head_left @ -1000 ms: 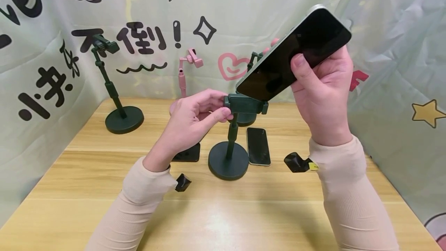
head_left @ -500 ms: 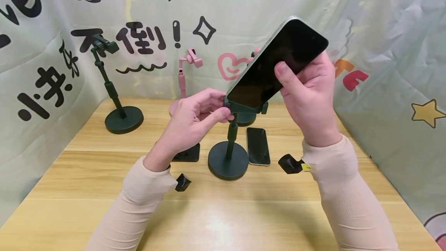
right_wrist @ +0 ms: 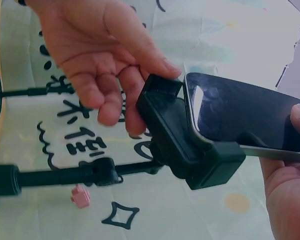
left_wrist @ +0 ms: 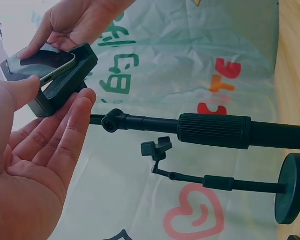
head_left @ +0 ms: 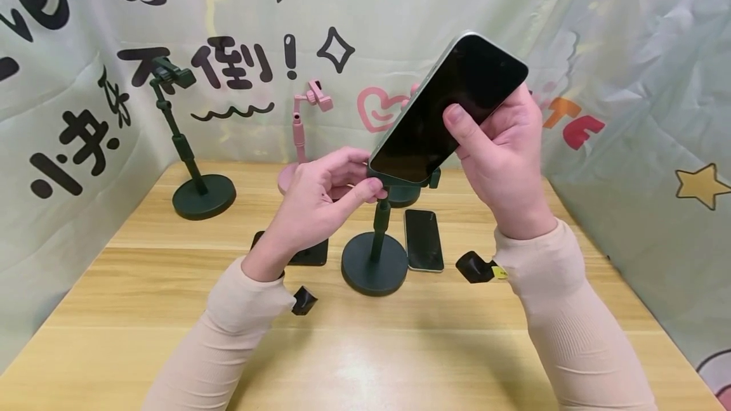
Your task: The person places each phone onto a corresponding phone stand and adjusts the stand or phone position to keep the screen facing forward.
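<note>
Fitting a phone (head_left: 425, 122) into a stand's clamp (right_wrist: 165, 125) seems the step in hand.
Left to right: a spare stand (head_left: 204, 196) near the table's (head_left: 365, 360) far-left corner; the left hand (head_left: 322, 195), loosely curled, pinching one clamp end; the clamp with just the phone's tilted lower end at its mouth; the right hand (head_left: 502, 151) gripping the phone. Next probably calls for levelling it between the jaws.

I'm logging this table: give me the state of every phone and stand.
Front stand: standing, clamp held by the left hand.
Held phone: tilted in the right hand, screen dark, lower end at the clamp.
Left stand: standing, holding no phone.
Pink stand: standing, holding no phone.
Rear stand: standing, holding no phone.
Right tabletop phone: flat, screen dark.
Left tabletop phone: flat, partly hidden.
</note>
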`<move>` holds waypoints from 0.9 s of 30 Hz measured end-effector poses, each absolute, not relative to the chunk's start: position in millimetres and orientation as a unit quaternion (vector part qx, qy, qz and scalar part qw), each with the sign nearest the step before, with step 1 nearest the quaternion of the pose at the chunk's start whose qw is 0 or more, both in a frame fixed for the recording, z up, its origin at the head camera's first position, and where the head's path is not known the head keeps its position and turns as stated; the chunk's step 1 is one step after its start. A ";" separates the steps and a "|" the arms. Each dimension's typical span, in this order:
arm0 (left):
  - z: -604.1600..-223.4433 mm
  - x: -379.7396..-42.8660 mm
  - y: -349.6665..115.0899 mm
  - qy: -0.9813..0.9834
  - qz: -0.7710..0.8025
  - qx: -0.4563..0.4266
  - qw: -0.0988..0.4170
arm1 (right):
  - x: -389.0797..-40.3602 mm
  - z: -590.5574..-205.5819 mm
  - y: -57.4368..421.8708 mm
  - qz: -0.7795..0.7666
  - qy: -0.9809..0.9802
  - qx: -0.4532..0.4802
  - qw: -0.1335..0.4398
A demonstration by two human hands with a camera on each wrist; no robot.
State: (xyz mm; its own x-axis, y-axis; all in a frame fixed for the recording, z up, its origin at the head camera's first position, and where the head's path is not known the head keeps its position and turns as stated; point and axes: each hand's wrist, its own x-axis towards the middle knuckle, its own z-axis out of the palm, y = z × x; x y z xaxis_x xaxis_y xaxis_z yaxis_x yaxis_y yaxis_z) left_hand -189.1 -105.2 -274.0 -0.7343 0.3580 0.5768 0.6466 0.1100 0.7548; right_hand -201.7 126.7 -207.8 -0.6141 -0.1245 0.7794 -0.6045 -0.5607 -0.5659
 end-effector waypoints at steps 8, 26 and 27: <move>-273.9 -187.2 -100.4 -0.733 -0.569 -0.342 0.148 | -204.3 -204.8 134.4 0.688 -0.554 0.402 0.241; -278.1 -184.5 -95.2 -0.701 -0.606 -0.338 0.166 | -207.0 -195.4 140.4 0.633 -0.608 0.420 0.231; -278.2 -184.4 -95.0 -0.699 -0.608 -0.338 0.165 | -207.0 -194.8 140.6 0.631 -0.610 0.421 0.230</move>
